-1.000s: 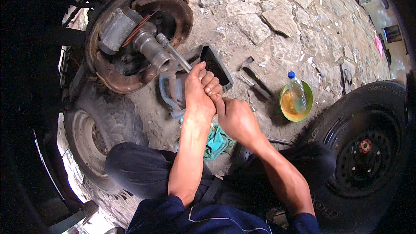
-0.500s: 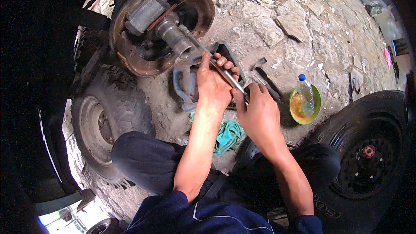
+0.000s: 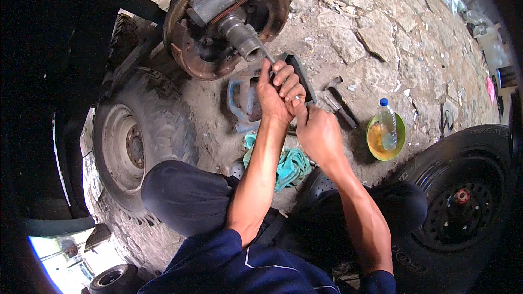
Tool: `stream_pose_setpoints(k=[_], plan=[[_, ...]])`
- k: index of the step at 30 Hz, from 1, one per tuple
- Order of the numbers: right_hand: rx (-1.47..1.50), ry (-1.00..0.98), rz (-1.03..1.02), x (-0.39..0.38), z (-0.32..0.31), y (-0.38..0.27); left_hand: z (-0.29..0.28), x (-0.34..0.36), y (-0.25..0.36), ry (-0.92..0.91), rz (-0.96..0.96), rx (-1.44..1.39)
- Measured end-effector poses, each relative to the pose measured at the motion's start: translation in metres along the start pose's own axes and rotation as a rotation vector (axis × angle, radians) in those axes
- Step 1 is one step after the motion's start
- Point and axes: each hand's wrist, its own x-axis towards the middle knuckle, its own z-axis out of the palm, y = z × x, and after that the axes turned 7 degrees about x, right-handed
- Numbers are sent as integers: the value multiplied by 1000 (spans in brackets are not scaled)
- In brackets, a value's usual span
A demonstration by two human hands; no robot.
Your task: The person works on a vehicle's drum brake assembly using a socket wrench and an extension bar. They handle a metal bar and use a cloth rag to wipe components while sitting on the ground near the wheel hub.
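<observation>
A slim metal rod (image 3: 269,54) runs from my hands up toward the axle spindle (image 3: 242,37). My left hand (image 3: 279,93) wraps around it, the thumb lying along it. Just below, my right hand (image 3: 318,133) is closed at its lower end, the fingers touching the left hand's fingers. The rod's far tip passes behind the right side of the spindle, so what it touches is hidden. Around the spindle is a rusty, round brake backing plate (image 3: 188,62) with curved shoes, a reddish coil spring (image 3: 231,10) and a grey block (image 3: 213,3).
A knobbly tyre (image 3: 173,125) lies left, a black-rimmed wheel (image 3: 436,212) right. Between them are a blue-edged frame (image 3: 235,98), a hammer (image 3: 342,108), a teal cloth (image 3: 292,170) and a green bowl (image 3: 402,140) holding a blue-capped bottle (image 3: 388,130). Broken stone slabs (image 3: 378,43) pave the ground.
The right hand has rolled over and closed tighter at the rod's lower end. The rod's wide tip has gone from plain sight to behind the spindle. The whole view has shifted slightly.
</observation>
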Motion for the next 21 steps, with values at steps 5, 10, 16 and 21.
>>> stream_pose_setpoints(k=[5,10,16,21], plan=[[1103,-544,654,25,-23,22,46,19,-28,895,234,586],[1138,-594,680,27,-34,27,50,25,-45,968,278,677],[-6,-468,107,-7,-78,11,59,1,-70,922,38,572],[-363,-677,-14,-22,-69,28,50,-39,-87,987,-90,596]])
